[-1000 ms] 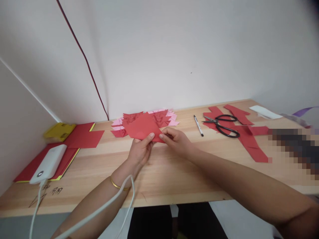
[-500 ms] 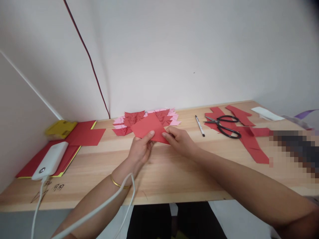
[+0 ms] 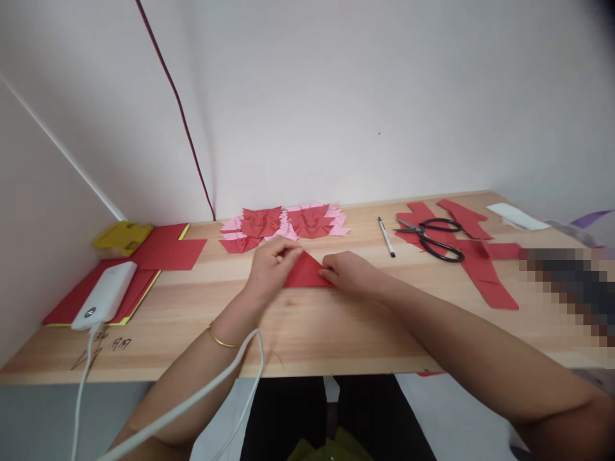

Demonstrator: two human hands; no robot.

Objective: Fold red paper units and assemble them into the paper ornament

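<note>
A sheet of red paper (image 3: 310, 272), folded into a triangle with its long edge towards me, is between my hands just over the wooden table. My left hand (image 3: 271, 266) pinches it near the top corner, thumb against fingers. On the other side, the curled fingers of my right hand (image 3: 348, 272) grip its right corner. Behind the sheet, against the wall, lie several folded paper pieces, some red (image 3: 262, 223) and some pink (image 3: 288, 227).
Black-handled scissors (image 3: 423, 232) rest on red paper scraps (image 3: 485, 275) at the right, beside a pen (image 3: 385, 237). At the left a white power bank (image 3: 106, 294) lies on red paper (image 3: 175, 253), near a yellow packet (image 3: 123, 239). Its white cable (image 3: 192, 397) crosses before my left forearm.
The red paper has gone from a wider, flatter sheet to a triangle and come lower. My left hand has moved up to its top corner; my right hand stays at the right side.
</note>
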